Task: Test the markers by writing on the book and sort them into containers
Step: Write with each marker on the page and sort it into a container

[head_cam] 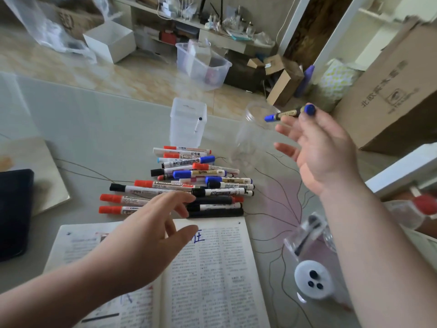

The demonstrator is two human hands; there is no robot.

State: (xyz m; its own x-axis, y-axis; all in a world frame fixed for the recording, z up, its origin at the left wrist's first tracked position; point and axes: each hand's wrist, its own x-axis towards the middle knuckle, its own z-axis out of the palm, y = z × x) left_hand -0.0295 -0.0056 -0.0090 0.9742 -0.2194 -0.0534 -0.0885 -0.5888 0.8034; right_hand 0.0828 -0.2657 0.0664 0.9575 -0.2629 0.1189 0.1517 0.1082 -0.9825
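**Left.** My left hand (146, 242) hovers above the open book (212, 268). Its grip is spread and holds nothing, and the fingertips are over the near edge of the marker pile (189, 183). I judge it is placed there to take the next marker for testing.

**Centre.** The book lies flat at the near side of the desk (94, 138), just in front of the pile, so a trial stroke needs little reach (a blue character (198, 236) shows on the page). Behind the pile stands a square clear tub (188, 124) with one marker inside.

**Right of centre.** A round clear jar (255, 133) stands beside the tub. My right hand (326, 152) is raised next to the jar's mouth. Its grip pinches a blue marker (289, 113) by one end, with the remaining fingers splayed. I judge this marker is headed for the jar.

**Far right.** A second clear jar (305, 235) holds dark markers, with a white lid (313, 282) nearer to me.
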